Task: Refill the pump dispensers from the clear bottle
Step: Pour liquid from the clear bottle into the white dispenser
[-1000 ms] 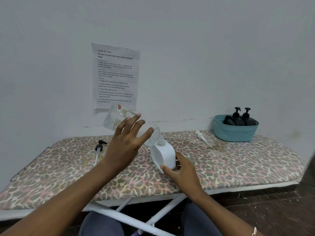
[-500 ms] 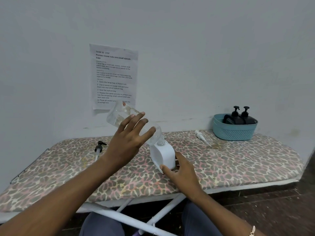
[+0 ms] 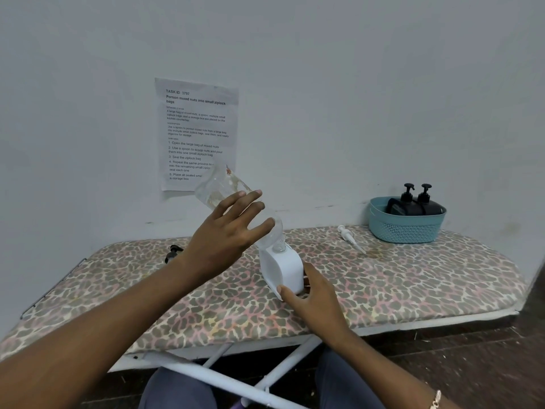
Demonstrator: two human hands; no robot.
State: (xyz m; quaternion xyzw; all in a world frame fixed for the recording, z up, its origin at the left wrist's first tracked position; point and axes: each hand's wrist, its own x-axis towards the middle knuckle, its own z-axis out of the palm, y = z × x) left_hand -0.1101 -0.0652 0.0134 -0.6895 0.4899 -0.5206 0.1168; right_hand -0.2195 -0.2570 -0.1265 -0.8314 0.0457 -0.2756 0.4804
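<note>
1. White plastic dispenser [image 3: 281, 268], flat-sided with rounded corners, is resting at a lean on the leopard-print padded board [image 3: 413, 278], near the middle of its front edge, with its mouth open at the top.
2. My right hand [image 3: 315, 302] is gripping the dispenser's lower end, thumb on the near face and fingers curled round the far side.
3. My left hand [image 3: 224, 234] is holding a clear plastic bottle [image 3: 219, 187] just above and left of the dispenser. My fingers are lying slightly spread across its side, clamped on it, and my thumb is hidden underneath.
4. That bottle is slanting, base up toward the wall and neck down, meeting the dispenser's mouth. I cannot tell whether anything is flowing.
5. Farther back, a black pump head [image 3: 172, 252] is lying on the board's left, partly hidden behind my left wrist. A white pump with its tube [image 3: 349, 239] is lying to the right.
6. A teal perforated plastic basket [image 3: 407, 228] is sitting at the board's back right, holding two black pump dispensers [image 3: 413, 205].
7. A printed paper sheet [image 3: 196, 128] is hanging on the grey wall behind.
</note>
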